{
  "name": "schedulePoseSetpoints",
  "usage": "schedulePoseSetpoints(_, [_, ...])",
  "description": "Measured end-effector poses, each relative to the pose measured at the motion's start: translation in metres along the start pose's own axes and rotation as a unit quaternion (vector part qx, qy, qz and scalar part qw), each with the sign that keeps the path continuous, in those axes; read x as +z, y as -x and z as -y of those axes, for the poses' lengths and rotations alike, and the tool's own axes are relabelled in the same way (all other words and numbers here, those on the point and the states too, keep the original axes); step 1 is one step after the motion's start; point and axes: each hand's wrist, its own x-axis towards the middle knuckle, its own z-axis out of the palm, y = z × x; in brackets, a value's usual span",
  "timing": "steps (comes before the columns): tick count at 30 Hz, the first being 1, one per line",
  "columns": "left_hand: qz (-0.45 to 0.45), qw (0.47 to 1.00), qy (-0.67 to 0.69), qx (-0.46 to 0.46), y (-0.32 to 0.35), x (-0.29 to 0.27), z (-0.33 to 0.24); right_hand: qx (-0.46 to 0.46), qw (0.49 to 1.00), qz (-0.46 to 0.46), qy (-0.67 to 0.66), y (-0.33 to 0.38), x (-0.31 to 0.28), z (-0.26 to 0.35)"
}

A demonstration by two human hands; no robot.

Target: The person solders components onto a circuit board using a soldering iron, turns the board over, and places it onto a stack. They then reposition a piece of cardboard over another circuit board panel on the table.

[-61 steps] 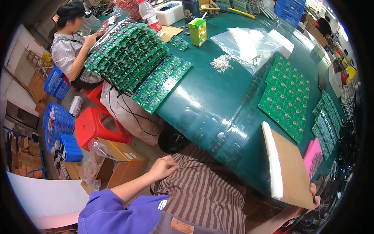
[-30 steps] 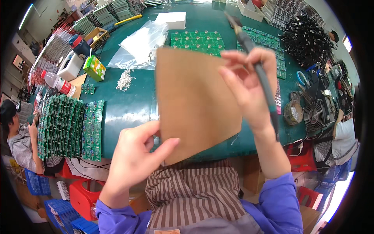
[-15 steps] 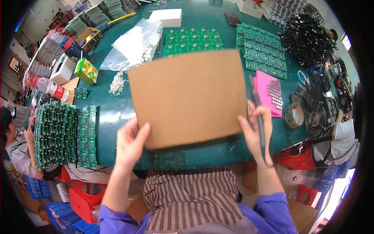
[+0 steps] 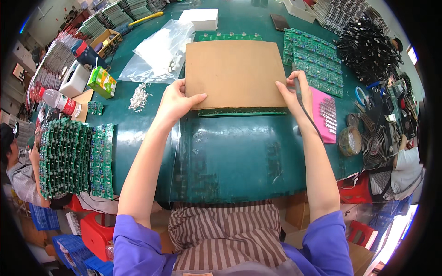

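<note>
A flat brown cardboard sheet [image 4: 235, 73] lies over a panel of green circuit boards [image 4: 244, 112], whose edges show along its near and far sides. My left hand [image 4: 177, 100] grips the sheet's near left corner, thumb on top. At the near right corner, my right hand [image 4: 293, 95] pinches the sheet between thumb and fingers. The same hand also holds a grey pen-shaped soldering iron [image 4: 298, 94], its cable trailing down along my forearm. The cardboard hides most of the panel.
White small parts [image 4: 139, 97] lie in a pile beside a clear plastic bag [image 4: 159, 50]. Stacked circuit boards [image 4: 69, 158] stand at left. To the right are more green panels [image 4: 317, 64], a pink pad [image 4: 317, 131] with small metal parts, and a coil of solder wire [image 4: 350, 140].
Both hands have moved the cardboard sheet away from me, from above the near table onto the circuit board panel. Most of that panel is now covered.
</note>
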Motion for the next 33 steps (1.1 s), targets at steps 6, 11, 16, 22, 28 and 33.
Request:
schedulePoseSetpoints(6, [-0.044,0.990,-0.133,0.005,-0.001,0.007,0.000,0.014,1.000,0.015,0.018,0.002,0.006,-0.008])
schedulePoseSetpoints(11, [-0.026,0.990,-0.135,-0.039,-0.003,0.007,0.000,0.013,1.000,0.012,-0.005,0.005,0.005,-0.006])
schedulePoseSetpoints(16, [-0.005,0.995,-0.078,-0.068,0.005,0.007,-0.010,0.038,0.999,-0.009,-0.020,0.010,-0.003,0.005])
schedulePoseSetpoints(22, [0.092,0.991,0.040,-0.086,0.043,-0.012,-0.020,0.064,0.991,-0.018,-0.116,0.040,-0.019,0.025])
schedulePoseSetpoints(28, [0.014,0.995,0.088,-0.043,0.118,-0.045,-0.020,0.097,0.913,0.064,-0.391,0.085,-0.035,0.072])
schedulePoseSetpoints(33, [0.012,0.992,0.013,0.122,0.170,-0.088,0.003,0.070,0.853,0.228,-0.464,0.104,-0.028,0.084])
